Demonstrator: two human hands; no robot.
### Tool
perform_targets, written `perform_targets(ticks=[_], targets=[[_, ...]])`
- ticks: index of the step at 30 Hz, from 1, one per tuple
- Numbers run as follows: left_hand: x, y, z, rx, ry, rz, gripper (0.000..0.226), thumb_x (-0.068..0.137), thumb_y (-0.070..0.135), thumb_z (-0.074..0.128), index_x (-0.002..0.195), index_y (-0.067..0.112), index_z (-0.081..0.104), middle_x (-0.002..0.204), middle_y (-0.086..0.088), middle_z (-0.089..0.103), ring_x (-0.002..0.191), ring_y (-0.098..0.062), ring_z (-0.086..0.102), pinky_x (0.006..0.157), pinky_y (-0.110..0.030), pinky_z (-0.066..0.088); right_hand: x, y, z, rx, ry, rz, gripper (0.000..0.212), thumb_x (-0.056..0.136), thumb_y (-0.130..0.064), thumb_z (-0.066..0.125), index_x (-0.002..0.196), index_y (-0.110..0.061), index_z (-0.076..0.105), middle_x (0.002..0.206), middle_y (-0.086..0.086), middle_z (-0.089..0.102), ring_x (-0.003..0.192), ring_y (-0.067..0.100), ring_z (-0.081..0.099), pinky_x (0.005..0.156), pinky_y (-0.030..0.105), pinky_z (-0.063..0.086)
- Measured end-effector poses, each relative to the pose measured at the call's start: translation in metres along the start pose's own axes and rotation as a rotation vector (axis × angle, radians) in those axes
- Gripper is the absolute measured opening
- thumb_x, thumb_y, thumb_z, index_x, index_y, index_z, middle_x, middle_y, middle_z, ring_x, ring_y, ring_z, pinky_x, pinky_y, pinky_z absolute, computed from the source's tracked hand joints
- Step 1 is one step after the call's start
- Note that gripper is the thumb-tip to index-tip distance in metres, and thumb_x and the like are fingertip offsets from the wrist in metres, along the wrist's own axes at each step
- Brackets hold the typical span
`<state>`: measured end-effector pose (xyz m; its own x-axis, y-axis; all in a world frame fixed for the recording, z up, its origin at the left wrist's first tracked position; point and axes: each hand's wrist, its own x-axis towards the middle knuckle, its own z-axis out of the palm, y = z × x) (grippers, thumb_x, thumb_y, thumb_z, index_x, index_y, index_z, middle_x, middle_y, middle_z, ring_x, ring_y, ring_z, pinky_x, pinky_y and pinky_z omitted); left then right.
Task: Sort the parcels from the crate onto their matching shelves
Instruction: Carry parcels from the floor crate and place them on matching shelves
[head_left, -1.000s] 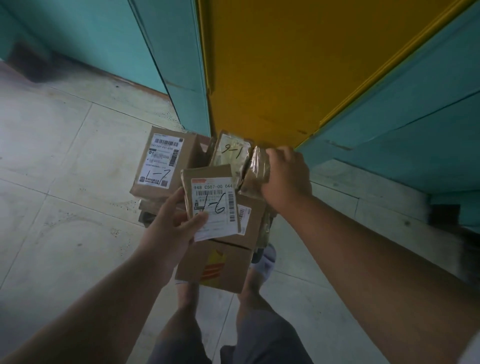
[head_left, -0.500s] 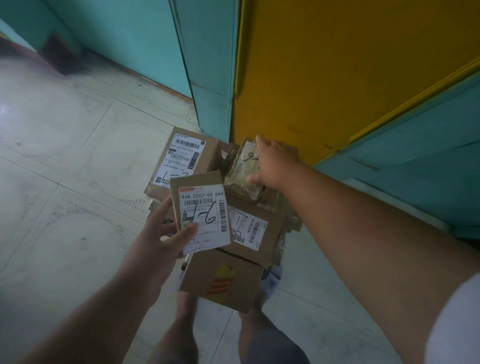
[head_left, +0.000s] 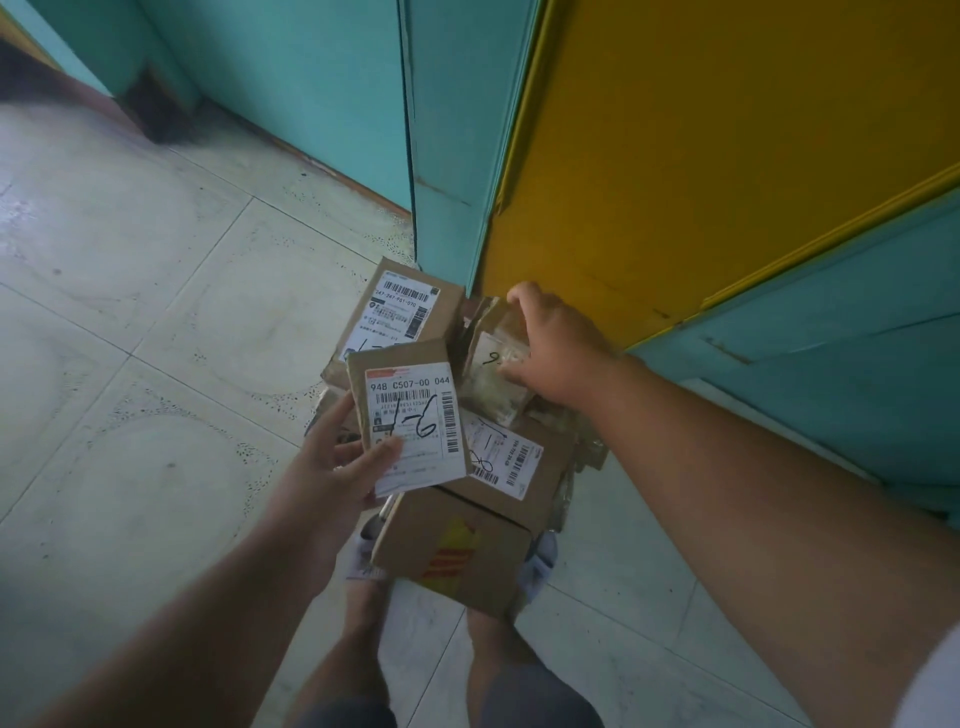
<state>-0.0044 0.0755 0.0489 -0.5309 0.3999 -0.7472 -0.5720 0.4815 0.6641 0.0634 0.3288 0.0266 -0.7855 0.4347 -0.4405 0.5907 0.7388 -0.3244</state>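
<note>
I carry a stack of cardboard parcels in front of me. My left hand (head_left: 332, 467) grips the small parcel marked 1-6 (head_left: 410, 415) from its left side, thumb on the white label. My right hand (head_left: 556, 353) rests on the plastic-wrapped parcel marked 9 (head_left: 491, 374), fingers curled over its far edge. A box with a 1-7 style label (head_left: 400, 312) lies at the back left of the stack. A larger box with a red and yellow logo (head_left: 452, 551) sits lowest, with a labelled box (head_left: 514, 462) on it.
A teal panel (head_left: 447, 156) and a yellow panel (head_left: 701, 156) stand just ahead of the stack. More teal boards (head_left: 857, 338) run along the right. Pale floor tiles (head_left: 130, 338) spread to the left. My feet in slippers (head_left: 363, 556) are under the stack.
The view has swung left and the panels shifted right. My right hand moved from the crinkled packet's top onto the parcel marked 9. The left hand keeps the 1-6 parcel.
</note>
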Motion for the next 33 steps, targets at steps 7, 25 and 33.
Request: perform_targets(ticks=[7, 25, 33], targets=[[-0.051, 0.031, -0.023, 0.023, -0.061, 0.053, 0.048, 0.093, 0.014, 0.067, 0.127, 0.045, 0.055, 0.102, 0.000, 0.078, 0.097, -0.022, 0.072, 0.076, -0.038, 0.055, -0.088, -0.030, -0.058, 0.329, 0.198, 0.129, 0.059, 0.087, -0.037, 0.068, 0.138, -0.038, 0.039, 0.117, 0.002, 0.051, 0.097, 0.021, 0.056, 0.078, 0.034, 0.049], [-0.199, 0.101, 0.020, 0.345, -0.499, 0.362, 0.035, 0.095, 0.020, 0.063, 0.118, 0.045, 0.057, 0.105, 0.007, 0.077, 0.097, -0.022, 0.074, 0.077, -0.043, 0.062, -0.379, -0.079, -0.119, 0.846, 0.950, 0.546, 0.059, 0.083, -0.040, 0.073, 0.138, -0.040, 0.052, 0.119, -0.005, 0.064, 0.089, -0.005, 0.064, 0.069, 0.011, 0.048], [-0.312, 0.037, 0.147, 0.360, -0.702, 0.496, 0.050, 0.095, 0.015, 0.065, 0.137, 0.038, 0.050, 0.103, 0.009, 0.077, 0.091, -0.011, 0.075, 0.076, -0.034, 0.059, -0.577, -0.030, -0.112, 0.823, 1.250, 0.647, 0.057, 0.080, -0.038, 0.076, 0.133, -0.045, 0.055, 0.110, -0.014, 0.066, 0.097, 0.000, 0.063, 0.087, 0.030, 0.055]])
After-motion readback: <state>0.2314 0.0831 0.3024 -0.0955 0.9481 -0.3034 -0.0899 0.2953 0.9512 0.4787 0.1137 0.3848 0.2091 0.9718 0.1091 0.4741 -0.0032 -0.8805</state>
